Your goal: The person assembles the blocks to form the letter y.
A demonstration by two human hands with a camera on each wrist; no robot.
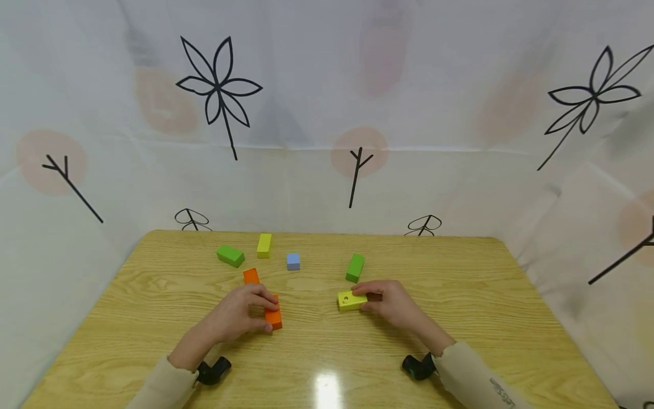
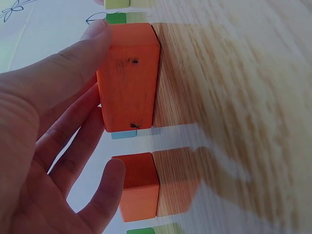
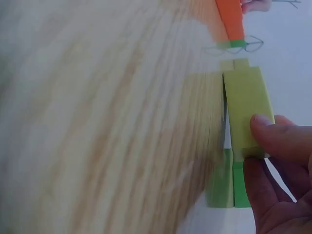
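My left hand (image 1: 240,313) pinches an orange block (image 1: 273,318) between thumb and fingers. In the left wrist view this orange block (image 2: 129,87) has small dark marks on its near face. A second orange block (image 1: 251,276) lies just beyond that hand, partly covered by it. On the right, my right hand (image 1: 390,302) grips one end of a yellow block (image 1: 349,301) with thumb and fingertips. The right wrist view shows the yellow block (image 3: 248,107) tilted slightly, with a thin gap along the table. A green block (image 1: 355,267) lies just behind it.
Farther back on the wooden table (image 1: 327,346) are a green block (image 1: 230,255), a second yellow block (image 1: 264,245) and a small blue cube (image 1: 293,262). A white patterned cloth (image 1: 296,187) hangs behind the table and along its sides.
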